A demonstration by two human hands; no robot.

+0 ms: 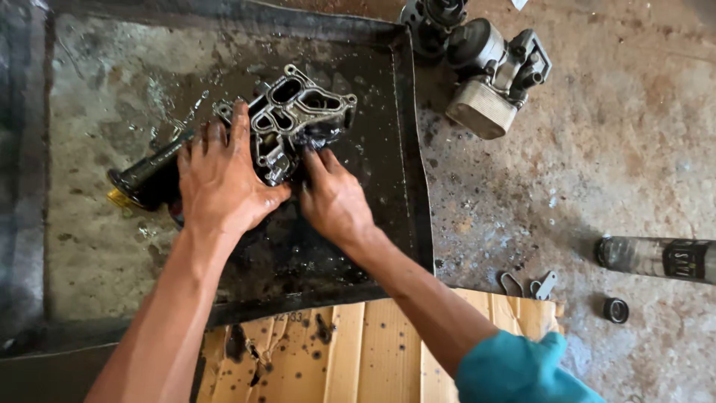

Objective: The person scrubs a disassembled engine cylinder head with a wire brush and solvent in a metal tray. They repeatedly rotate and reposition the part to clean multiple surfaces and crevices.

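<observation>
Housing, a greasy cast-metal engine part full of ports and passages, lies face up near the far right corner of the oily black tray, with a dark cylinder jutting from it toward the left edge; my left hand lies spread flat over its near left side, fingers wide and pressing down rather than closed on anything; my right hand touches its near edge with the fingers extended, though I cannot tell whether they pinch something small there; I judge this the cleaning or working-over stage, one hand steadying the casting; the next move calls for a firm hold on a slippery piece, since oil coats both palms; a second similar assembly sits on the concrete floor beyond the tray's right edge, near a bottle.
</observation>
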